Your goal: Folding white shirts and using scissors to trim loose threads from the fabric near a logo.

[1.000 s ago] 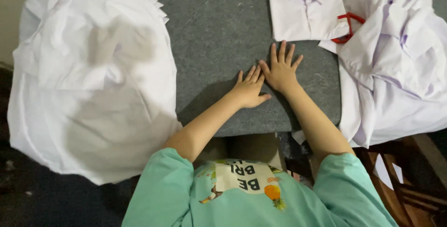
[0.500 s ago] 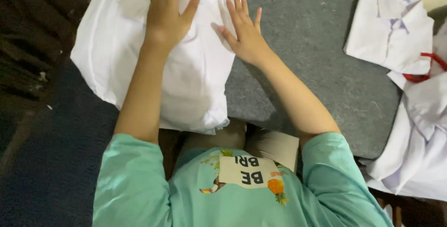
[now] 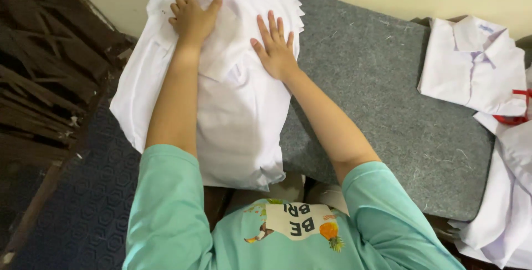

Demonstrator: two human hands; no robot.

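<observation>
Now both hands are working the white shirt pile (image 3: 233, 109) overhanging the grey table's (image 3: 382, 98) left edge: left hand (image 3: 193, 19) is clenching fabric, right hand (image 3: 275, 49) is lying flat, fingers released; table's right end is holding a folded shirt (image 3: 471, 68).

We seem to be in a small garment or ironing workroom: a grey felt-covered table (image 3: 388, 98) bears a pile of white shirts (image 3: 233, 109), a folded shirt (image 3: 471, 65) and more white cloth (image 3: 504, 203)
</observation>
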